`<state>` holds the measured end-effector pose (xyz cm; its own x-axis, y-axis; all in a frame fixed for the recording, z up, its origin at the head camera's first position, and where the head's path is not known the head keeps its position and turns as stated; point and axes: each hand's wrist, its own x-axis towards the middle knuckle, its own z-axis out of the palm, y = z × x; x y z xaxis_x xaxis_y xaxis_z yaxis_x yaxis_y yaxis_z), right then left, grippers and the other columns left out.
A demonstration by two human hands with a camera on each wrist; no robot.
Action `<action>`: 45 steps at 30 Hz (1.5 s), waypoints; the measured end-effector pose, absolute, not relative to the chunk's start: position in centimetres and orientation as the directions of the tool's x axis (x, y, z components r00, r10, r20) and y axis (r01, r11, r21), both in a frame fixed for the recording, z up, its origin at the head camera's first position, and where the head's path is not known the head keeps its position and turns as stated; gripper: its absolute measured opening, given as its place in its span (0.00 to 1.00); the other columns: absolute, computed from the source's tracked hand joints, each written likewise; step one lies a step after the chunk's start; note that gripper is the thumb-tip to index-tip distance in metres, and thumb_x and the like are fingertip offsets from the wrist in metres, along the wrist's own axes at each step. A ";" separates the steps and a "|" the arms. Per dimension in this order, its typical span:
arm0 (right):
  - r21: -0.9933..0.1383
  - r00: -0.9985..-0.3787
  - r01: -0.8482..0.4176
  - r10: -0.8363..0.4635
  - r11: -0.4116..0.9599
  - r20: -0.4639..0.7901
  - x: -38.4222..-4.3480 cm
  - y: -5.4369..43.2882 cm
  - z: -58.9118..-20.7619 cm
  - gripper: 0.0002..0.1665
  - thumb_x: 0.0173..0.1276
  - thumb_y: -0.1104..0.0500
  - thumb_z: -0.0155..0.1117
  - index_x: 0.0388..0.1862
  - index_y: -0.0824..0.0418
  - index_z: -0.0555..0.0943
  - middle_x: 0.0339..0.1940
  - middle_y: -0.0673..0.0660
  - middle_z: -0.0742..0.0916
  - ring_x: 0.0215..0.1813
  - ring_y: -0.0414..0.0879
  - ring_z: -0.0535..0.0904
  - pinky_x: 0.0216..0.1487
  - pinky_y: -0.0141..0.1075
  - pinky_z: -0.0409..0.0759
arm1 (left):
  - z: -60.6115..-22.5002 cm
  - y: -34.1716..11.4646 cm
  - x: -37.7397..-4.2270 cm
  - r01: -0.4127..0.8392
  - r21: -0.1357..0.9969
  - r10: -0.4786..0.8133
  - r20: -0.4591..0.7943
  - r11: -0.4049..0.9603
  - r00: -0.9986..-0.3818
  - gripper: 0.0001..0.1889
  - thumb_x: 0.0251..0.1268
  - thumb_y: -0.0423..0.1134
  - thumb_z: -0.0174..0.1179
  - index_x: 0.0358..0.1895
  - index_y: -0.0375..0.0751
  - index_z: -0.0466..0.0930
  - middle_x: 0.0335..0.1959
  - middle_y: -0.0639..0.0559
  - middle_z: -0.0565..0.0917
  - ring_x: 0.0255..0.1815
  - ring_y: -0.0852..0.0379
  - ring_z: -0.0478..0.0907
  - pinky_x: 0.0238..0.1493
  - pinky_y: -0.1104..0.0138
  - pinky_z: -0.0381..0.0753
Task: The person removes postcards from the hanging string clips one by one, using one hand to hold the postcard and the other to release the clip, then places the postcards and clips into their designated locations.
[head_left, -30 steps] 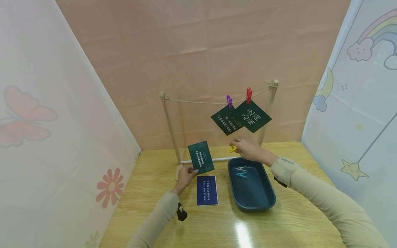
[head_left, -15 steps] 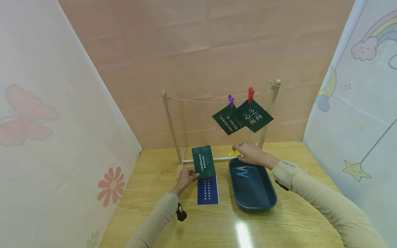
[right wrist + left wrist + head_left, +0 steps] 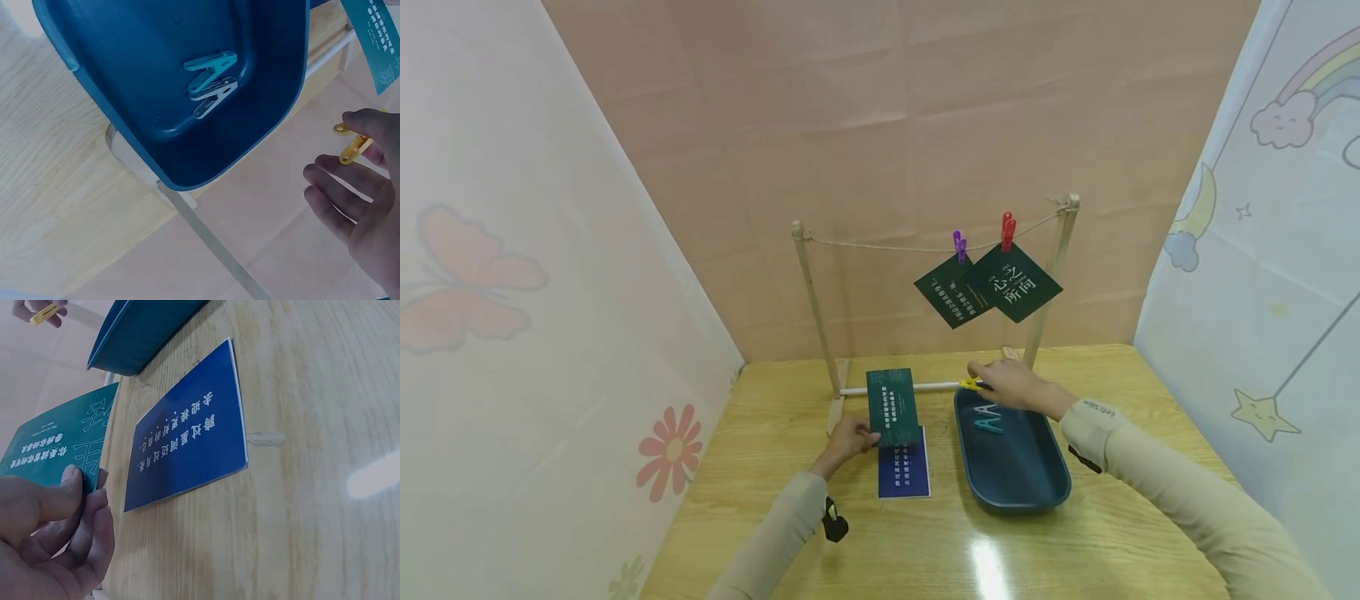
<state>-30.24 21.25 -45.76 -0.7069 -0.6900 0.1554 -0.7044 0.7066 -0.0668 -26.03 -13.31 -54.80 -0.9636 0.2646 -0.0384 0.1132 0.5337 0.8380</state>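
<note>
A green card point(image 3: 892, 407) with white writing is pinched at its lower left corner by my left hand point(image 3: 852, 440); thumb on the front, fingers behind. It stands above a blue card point(image 3: 904, 471) on the table and hides that card's upper edge from the head view. My right hand point(image 3: 1013, 384) pinches a yellow clothespin point(image 3: 354, 149) between thumb and fingers, over the far end of a dark blue basin point(image 3: 1013, 497). Inside the basin lie a teal clothespin point(image 3: 209, 70) and a white clothespin point(image 3: 214, 97).
Behind the hands a rope point(image 3: 880, 247) runs between two wooden posts. From its right part hang two dark green cards, overlapping, under a purple clothespin point(image 3: 959, 247) and a red clothespin point(image 3: 1007, 232). A white bar point(image 3: 936, 386) joins the posts low down.
The green card has come down and straightened, now overlapping the blue card in the head view. My right hand has lowered slightly toward the basin's far rim with the yellow clothespin.
</note>
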 end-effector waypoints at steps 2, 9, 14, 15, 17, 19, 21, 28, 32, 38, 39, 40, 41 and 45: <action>-0.047 -0.700 -0.710 -0.696 0.703 0.163 -30.3 21.3 -46.0 0.15 0.64 0.60 0.72 0.46 0.62 0.77 0.30 0.55 0.86 0.22 0.42 0.76 0.22 0.34 0.77 | -55.1 -13.4 -26.0 0.086 0.842 0.256 -0.064 0.533 -0.965 0.06 0.67 0.28 0.63 0.31 0.28 0.81 0.23 0.49 0.81 0.24 0.60 0.75 0.27 0.67 0.80; 0.003 -0.672 -0.731 -0.720 0.683 0.175 -30.3 21.5 -46.6 0.14 0.61 0.59 0.75 0.41 0.60 0.80 0.37 0.55 0.79 0.34 0.48 0.78 0.31 0.39 0.80 | -55.9 -13.6 -25.6 0.027 0.835 0.243 -0.130 0.550 -0.961 0.07 0.66 0.29 0.64 0.30 0.30 0.82 0.20 0.52 0.80 0.23 0.61 0.74 0.27 0.67 0.80; -0.026 -0.674 -0.736 -0.729 0.676 0.124 -30.3 21.8 -47.0 0.13 0.59 0.60 0.76 0.38 0.60 0.80 0.33 0.53 0.79 0.33 0.46 0.77 0.31 0.40 0.80 | -56.4 -13.7 -25.6 0.060 0.829 0.279 -0.118 0.555 -0.953 0.09 0.65 0.28 0.65 0.25 0.29 0.81 0.18 0.52 0.79 0.20 0.61 0.72 0.22 0.70 0.76; -0.033 -0.674 -0.737 -0.731 0.675 0.110 -30.2 21.8 -47.2 0.12 0.59 0.61 0.76 0.37 0.60 0.80 0.32 0.53 0.79 0.32 0.46 0.76 0.31 0.40 0.79 | -56.6 -13.7 -25.7 0.068 0.827 0.286 -0.115 0.558 -0.951 0.09 0.65 0.28 0.65 0.25 0.29 0.81 0.18 0.52 0.79 0.19 0.61 0.72 0.21 0.71 0.75; -0.033 -0.674 -0.738 -0.734 0.674 0.084 -30.2 21.9 -47.5 0.12 0.58 0.60 0.76 0.36 0.58 0.80 0.31 0.51 0.78 0.31 0.44 0.74 0.31 0.39 0.78 | -56.7 -13.8 -25.7 0.073 0.826 0.294 -0.115 0.560 -0.949 0.09 0.65 0.28 0.65 0.25 0.30 0.81 0.18 0.52 0.79 0.20 0.61 0.72 0.21 0.71 0.74; -0.040 -0.669 -0.743 -0.739 0.668 0.076 -30.2 22.0 -47.8 0.12 0.58 0.61 0.76 0.34 0.58 0.79 0.30 0.50 0.77 0.30 0.44 0.73 0.30 0.39 0.77 | -56.8 -14.0 -25.6 0.085 0.823 0.303 -0.109 0.561 -0.947 0.10 0.64 0.28 0.65 0.24 0.30 0.80 0.18 0.52 0.80 0.20 0.61 0.73 0.21 0.71 0.74; -0.041 -0.666 -0.745 -0.742 0.665 0.072 -30.3 22.1 -48.2 0.12 0.58 0.62 0.76 0.33 0.57 0.79 0.30 0.50 0.77 0.30 0.43 0.73 0.30 0.38 0.76 | -56.9 -14.1 -25.4 0.085 0.828 0.306 -0.108 0.555 -0.946 0.10 0.64 0.28 0.65 0.25 0.30 0.80 0.19 0.50 0.81 0.21 0.60 0.74 0.22 0.70 0.76; -0.041 -0.665 -0.746 -0.745 0.664 0.045 -30.3 22.2 -48.9 0.11 0.57 0.63 0.76 0.33 0.58 0.80 0.30 0.51 0.80 0.31 0.44 0.75 0.32 0.39 0.78 | -57.0 -14.3 -25.0 0.108 0.839 0.347 -0.100 0.533 -0.932 0.10 0.63 0.27 0.66 0.24 0.29 0.79 0.20 0.46 0.83 0.22 0.55 0.80 0.25 0.64 0.83; -0.045 -0.671 -0.741 -0.741 0.670 0.005 -30.0 22.2 -49.2 0.12 0.56 0.63 0.77 0.34 0.58 0.80 0.30 0.52 0.81 0.32 0.46 0.78 0.33 0.41 0.80 | -57.1 -14.4 -24.7 0.131 0.846 0.409 -0.110 0.517 -0.906 0.11 0.65 0.26 0.63 0.23 0.26 0.80 0.20 0.42 0.83 0.23 0.49 0.82 0.26 0.59 0.84; -0.046 -0.673 -0.738 -0.739 0.674 -0.022 -29.7 21.9 -49.8 0.12 0.58 0.62 0.76 0.37 0.59 0.81 0.32 0.54 0.82 0.35 0.48 0.80 0.35 0.43 0.82 | -56.9 -14.5 -24.0 0.143 0.849 0.463 -0.130 0.508 -0.877 0.13 0.65 0.26 0.63 0.21 0.24 0.78 0.19 0.40 0.82 0.20 0.53 0.77 0.24 0.62 0.81; -0.049 -0.674 -0.736 -0.738 0.675 -0.032 -29.6 21.8 -50.0 0.11 0.58 0.62 0.76 0.38 0.59 0.81 0.33 0.54 0.83 0.35 0.48 0.80 0.35 0.42 0.82 | -56.9 -14.5 -23.9 0.137 0.849 0.468 -0.141 0.511 -0.872 0.13 0.65 0.26 0.63 0.21 0.24 0.78 0.19 0.40 0.82 0.20 0.53 0.78 0.24 0.63 0.81; -0.053 -0.675 -0.735 -0.737 0.676 -0.039 -29.5 21.8 -50.1 0.11 0.59 0.62 0.75 0.38 0.59 0.82 0.33 0.54 0.83 0.35 0.48 0.80 0.35 0.42 0.82 | -56.9 -14.5 -23.9 0.133 0.846 0.472 -0.151 0.516 -0.868 0.13 0.65 0.26 0.64 0.21 0.24 0.78 0.19 0.40 0.82 0.20 0.52 0.79 0.24 0.63 0.82; -0.057 -0.676 -0.734 -0.736 0.677 -0.045 -29.5 21.7 -50.2 0.11 0.59 0.62 0.75 0.39 0.59 0.82 0.33 0.54 0.83 0.36 0.48 0.80 0.35 0.42 0.82 | -56.9 -14.6 -23.8 0.121 0.845 0.471 -0.167 0.520 -0.866 0.13 0.64 0.26 0.64 0.21 0.25 0.78 0.19 0.39 0.83 0.20 0.50 0.80 0.25 0.63 0.83; -0.062 -0.680 -0.730 -0.732 0.681 -0.038 -29.1 21.6 -50.5 0.12 0.57 0.62 0.76 0.37 0.58 0.81 0.31 0.52 0.82 0.35 0.48 0.79 0.33 0.41 0.81 | -56.9 -14.5 -23.7 0.075 0.849 0.456 -0.204 0.522 -0.867 0.11 0.63 0.26 0.65 0.23 0.25 0.79 0.19 0.39 0.83 0.21 0.49 0.83 0.26 0.60 0.85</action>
